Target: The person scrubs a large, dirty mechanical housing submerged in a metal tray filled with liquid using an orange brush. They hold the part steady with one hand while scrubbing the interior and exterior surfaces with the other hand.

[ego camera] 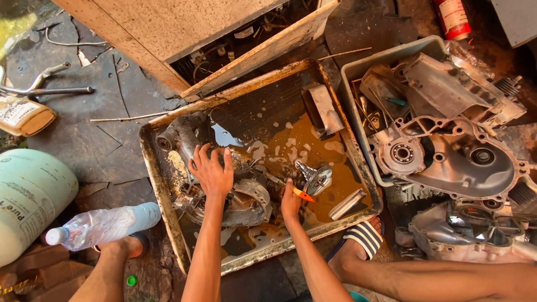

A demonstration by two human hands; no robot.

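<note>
- Greasy grey metal engine casing (246, 204) lies in the near-left part of the rusty rectangular metal tray (168, 207), half sunk in brown oily wash fluid; your left hand (212, 173) rests flat on its upper edge with fingers spread, pressing rather than gripping.
- Your palm could skate off that slick metal if you lean harder, and the casing would rock and splash fluid over the rim.
- Your right hand (291, 202) is curled around an orange-handled brush or small tool (299, 193); its working end is hard to make out, so I cannot say what it touches.
- A slip of that tool could knock the shiny toothed gear part (316, 178) just beside it.
- Your striped sandal (364, 235) sits near the tray's near corner; spilled fluid there could make your footing slippery.
</note>
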